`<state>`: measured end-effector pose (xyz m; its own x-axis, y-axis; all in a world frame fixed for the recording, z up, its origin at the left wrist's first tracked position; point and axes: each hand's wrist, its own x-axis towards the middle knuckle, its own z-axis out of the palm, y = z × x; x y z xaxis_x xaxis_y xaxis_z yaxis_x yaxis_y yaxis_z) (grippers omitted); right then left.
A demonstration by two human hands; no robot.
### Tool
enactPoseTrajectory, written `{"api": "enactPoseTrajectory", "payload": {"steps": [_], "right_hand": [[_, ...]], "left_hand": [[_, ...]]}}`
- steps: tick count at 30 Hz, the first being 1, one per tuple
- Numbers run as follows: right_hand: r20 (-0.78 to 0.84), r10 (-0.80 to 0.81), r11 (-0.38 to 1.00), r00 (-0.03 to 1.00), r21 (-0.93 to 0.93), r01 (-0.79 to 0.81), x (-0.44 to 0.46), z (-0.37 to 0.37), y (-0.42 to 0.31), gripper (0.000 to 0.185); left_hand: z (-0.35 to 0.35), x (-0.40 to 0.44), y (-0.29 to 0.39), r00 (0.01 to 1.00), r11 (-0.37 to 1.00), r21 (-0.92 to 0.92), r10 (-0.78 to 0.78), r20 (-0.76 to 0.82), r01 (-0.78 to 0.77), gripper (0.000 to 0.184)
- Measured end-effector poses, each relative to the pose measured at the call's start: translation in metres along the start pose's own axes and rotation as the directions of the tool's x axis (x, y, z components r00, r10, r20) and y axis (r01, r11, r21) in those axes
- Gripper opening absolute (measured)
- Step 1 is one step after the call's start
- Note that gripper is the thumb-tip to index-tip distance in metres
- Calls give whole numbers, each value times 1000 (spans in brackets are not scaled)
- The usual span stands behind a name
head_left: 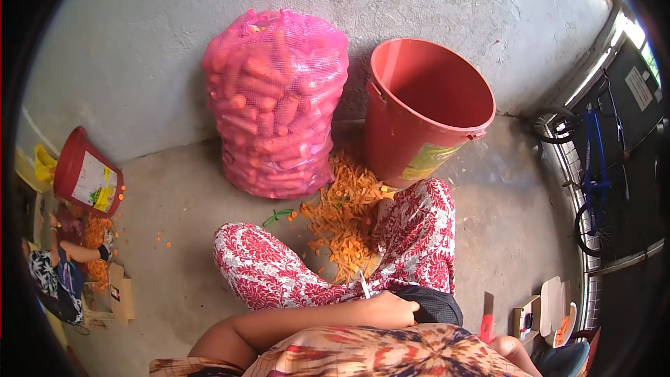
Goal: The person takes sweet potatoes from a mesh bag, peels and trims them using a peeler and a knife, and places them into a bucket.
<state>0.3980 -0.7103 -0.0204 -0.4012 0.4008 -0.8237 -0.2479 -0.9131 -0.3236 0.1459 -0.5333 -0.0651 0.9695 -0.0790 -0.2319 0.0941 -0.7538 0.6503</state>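
My left hand (392, 309) is curled closed at my lap, with its fingers at a black mesh cloth (436, 299). A thin white-and-grey tool (364, 285) sticks up behind my left wrist; its kind is unclear. In my right hand (504, 345), low at the right, is a knife (488, 314) with a red handle, its wide blade pointing up. Orange carrot peelings (345, 220) lie heaped between my legs, which wear red-and-white patterned trousers (272, 269). Beyond them stands a pink mesh sack (279, 108) full of carrots, beside a large red bucket (429, 98).
Green string (278, 216) lies by the sack. At the left, another person (59, 272) sits near peelings and a red tub (87, 174). Open cardboard boxes (555, 311) are at the right. A blue bicycle (593, 174) stands by the dark door; a wall (160, 49) runs behind.
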Motion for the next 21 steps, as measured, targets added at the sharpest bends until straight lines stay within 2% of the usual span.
{"api": "enactPoseTrajectory", "payload": {"steps": [4,5,7,8,9,12,14,15,16,17,18,21], "right_hand": [[157,-117,983,981,156,93,-4,-13,0,21],[138,-55,998,989,51,48,-2,-11,2,26],[92,3,999,996,35,-6,-5,6,-3,32],[82,44,999,996,-31,-42,-2,4,-1,39],[72,85,992,994,-95,-78,2,2,0,46],[119,73,992,990,-107,-60,5,2,-2,46],[89,93,989,992,-126,-82,4,5,-8,46],[-1,126,985,992,-115,-125,-3,15,-12,45],[34,-28,949,999,-314,37,18,-36,33,36],[68,-181,847,981,-497,191,38,-87,78,28],[92,-157,858,983,-481,182,36,-81,72,28],[148,-115,870,982,-462,172,27,-62,57,33]], "left_hand": [[4,2,-2,982,984,108,-154,109,142,19],[15,11,-3,979,975,162,-171,114,151,20],[25,16,-8,981,986,43,-167,100,164,22],[27,18,-11,982,986,-16,-166,95,168,23],[26,25,-14,952,970,-94,-200,230,226,26],[17,24,-11,913,944,-217,-154,378,250,25],[58,26,-30,987,935,-328,-95,133,134,27],[71,23,-39,998,929,-366,-68,-1,63,28],[62,9,-36,997,885,-459,-73,16,72,29],[46,-13,-30,996,834,-546,-78,37,86,30],[36,-26,-28,995,775,-625,-81,57,99,31],[41,-35,-34,975,719,-660,-171,140,220,32]]}}
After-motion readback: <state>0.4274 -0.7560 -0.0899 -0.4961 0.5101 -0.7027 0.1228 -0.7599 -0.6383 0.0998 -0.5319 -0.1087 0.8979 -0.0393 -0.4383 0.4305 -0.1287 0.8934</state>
